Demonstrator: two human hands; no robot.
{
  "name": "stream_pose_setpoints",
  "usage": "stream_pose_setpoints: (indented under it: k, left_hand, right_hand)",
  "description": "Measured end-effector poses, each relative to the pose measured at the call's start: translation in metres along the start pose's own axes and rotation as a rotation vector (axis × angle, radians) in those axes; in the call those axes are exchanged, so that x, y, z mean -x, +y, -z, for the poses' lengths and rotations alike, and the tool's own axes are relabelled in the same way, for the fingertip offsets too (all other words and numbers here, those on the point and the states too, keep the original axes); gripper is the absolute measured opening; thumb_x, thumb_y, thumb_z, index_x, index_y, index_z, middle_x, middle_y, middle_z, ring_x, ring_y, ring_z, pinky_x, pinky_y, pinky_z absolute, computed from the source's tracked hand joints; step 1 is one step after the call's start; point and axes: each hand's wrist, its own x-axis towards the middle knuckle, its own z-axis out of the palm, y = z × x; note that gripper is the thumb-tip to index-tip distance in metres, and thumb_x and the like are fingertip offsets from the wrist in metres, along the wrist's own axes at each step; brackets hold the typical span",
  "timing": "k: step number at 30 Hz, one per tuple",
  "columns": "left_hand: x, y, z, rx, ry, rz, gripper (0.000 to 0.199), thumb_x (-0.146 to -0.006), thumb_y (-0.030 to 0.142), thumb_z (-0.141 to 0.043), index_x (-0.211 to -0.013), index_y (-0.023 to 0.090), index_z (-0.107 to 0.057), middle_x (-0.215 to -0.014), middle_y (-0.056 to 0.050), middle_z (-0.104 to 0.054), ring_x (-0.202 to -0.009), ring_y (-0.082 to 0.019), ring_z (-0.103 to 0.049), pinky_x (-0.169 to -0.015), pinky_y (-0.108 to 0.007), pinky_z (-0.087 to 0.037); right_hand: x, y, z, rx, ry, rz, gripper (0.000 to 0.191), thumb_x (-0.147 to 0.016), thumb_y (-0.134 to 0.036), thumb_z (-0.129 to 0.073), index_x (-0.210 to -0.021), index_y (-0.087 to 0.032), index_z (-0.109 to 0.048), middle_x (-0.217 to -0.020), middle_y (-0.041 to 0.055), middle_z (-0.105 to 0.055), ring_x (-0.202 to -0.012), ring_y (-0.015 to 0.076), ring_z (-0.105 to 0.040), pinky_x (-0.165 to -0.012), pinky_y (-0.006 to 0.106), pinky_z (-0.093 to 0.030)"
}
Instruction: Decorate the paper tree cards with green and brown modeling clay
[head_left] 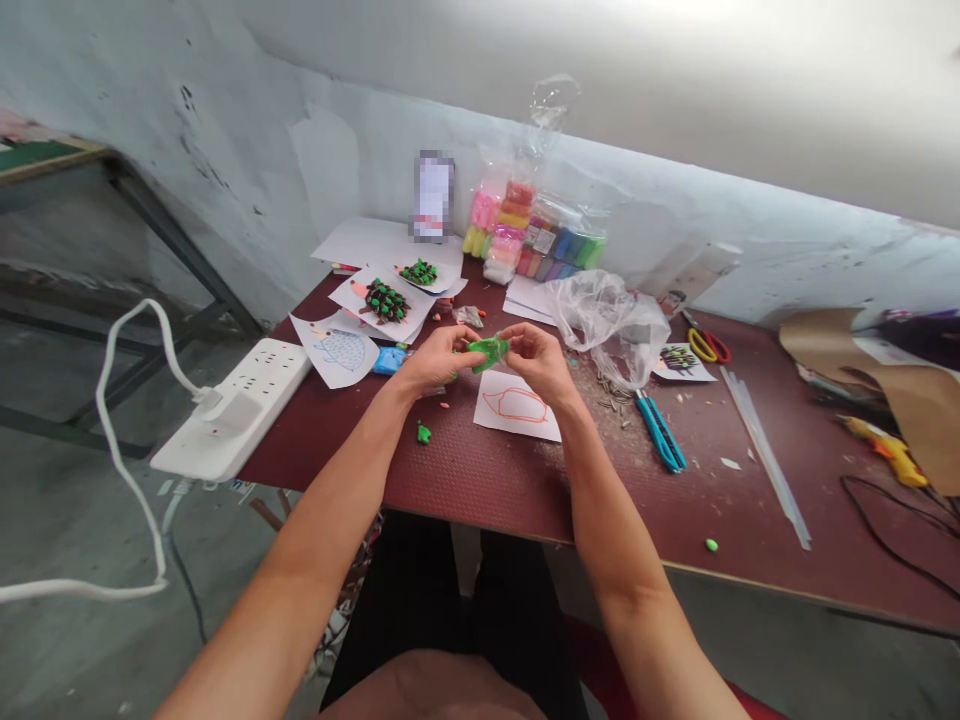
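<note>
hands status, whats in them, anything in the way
Left hand and right hand both pinching green modelling clay, held up. Paper with red outline drawing just below. Crumpled plastic bag beyond right hand, not touching.

Phone screen [433, 197] blurred, green clay [488, 352] partly hidden

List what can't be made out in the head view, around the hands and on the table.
- Much of the green modelling clay: hidden by the left hand and right hand, head view.
- Upright object at the back: pixelated, head view.
- Brown card: cut off by the right edge, head view.
- Small pale bits: too small to identify, head view.
</note>
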Motion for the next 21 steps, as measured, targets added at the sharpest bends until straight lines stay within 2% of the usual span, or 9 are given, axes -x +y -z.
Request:
stream_pose_setpoints:
  k: [4,7,13,21]
  left_hand:
    - [0.004,0.006,-0.002,0.041,0.023,0.086,0.019,-0.074,0.015,-0.072,-0.092,0.014,-0.066,-0.072,0.001,-0.063,-0.058,-0.009,-0.052,-0.052,-0.02,-0.036]
    - [0.004,0.007,-0.004,0.076,0.031,0.112,0.02,-0.074,0.011,-0.068,-0.094,0.014,-0.066,-0.068,0.002,-0.061,-0.05,-0.006,-0.045,-0.046,-0.019,-0.031]
    - [0.001,0.004,-0.008,0.129,0.048,0.049,0.02,-0.072,0.007,-0.064,-0.091,0.013,-0.065,-0.068,0.002,-0.062,-0.055,-0.006,-0.049,-0.053,-0.019,-0.04]
    - [0.001,0.001,-0.004,0.06,0.069,-0.096,0.024,-0.072,0.022,-0.07,-0.094,0.015,-0.066,-0.079,-0.002,-0.067,-0.068,-0.011,-0.058,-0.061,-0.023,-0.048]
  right_hand:
    - [0.001,0.003,0.001,0.043,-0.089,-0.037,0.031,-0.075,-0.035,-0.074,-0.1,-0.018,-0.068,-0.079,0.0002,-0.066,-0.065,0.0111,-0.057,-0.058,0.024,-0.043]
    - [0.002,0.002,0.001,0.134,-0.104,-0.049,0.032,-0.074,-0.035,-0.077,-0.1,-0.018,-0.068,-0.082,0.0018,-0.069,-0.07,0.0128,-0.06,-0.063,0.025,-0.046]
    - [0.007,-0.009,-0.006,0.402,-0.089,0.017,0.022,-0.08,-0.031,-0.074,-0.097,-0.017,-0.071,-0.084,0.0036,-0.072,-0.073,0.0149,-0.061,-0.068,0.028,-0.045]
    - [0.01,-0.01,-0.02,0.595,-0.029,0.097,0.01,-0.083,-0.022,-0.066,-0.091,-0.018,-0.07,-0.077,0.0032,-0.07,-0.068,0.0153,-0.058,-0.065,0.026,-0.04]
